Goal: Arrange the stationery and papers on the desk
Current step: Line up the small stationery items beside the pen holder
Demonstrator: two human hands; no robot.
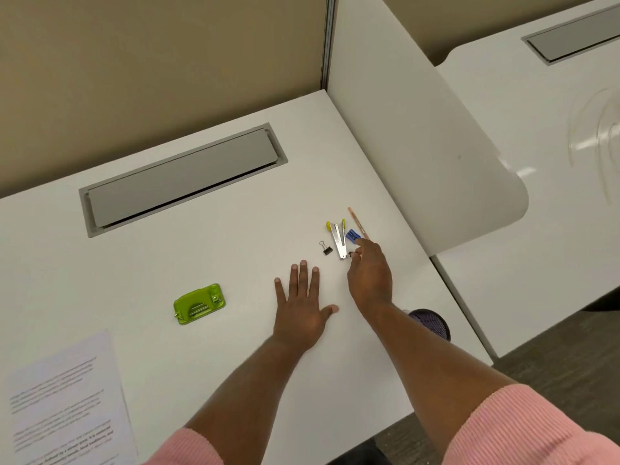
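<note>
One printed sheet (pixel 63 397) showing, near left of desk (pixel 235 250). One green punch (pixel 199 304). Left hand (pixel 302 310) flat, fingers spread. Right hand (pixel 369 276) pinches dark item (pixel 351 254) beside one stapler (pixel 339 241). One clip (pixel 327 249), one sharpener (pixel 353 235) and one pencil (pixel 357 222) flank it. Grey hatch (pixel 181 179) farthest.

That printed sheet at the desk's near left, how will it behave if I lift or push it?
The printed sheet looks thin and flat, so it will probably flop if lifted by one edge. On the smooth white desk it should slide easily when pushed.

Bright, even light; faint shadows; glare streaks on neighbouring glossy white desk (pixel 597 142); printed white sheet (pixel 63 404), near-left corner, blurred.
</note>
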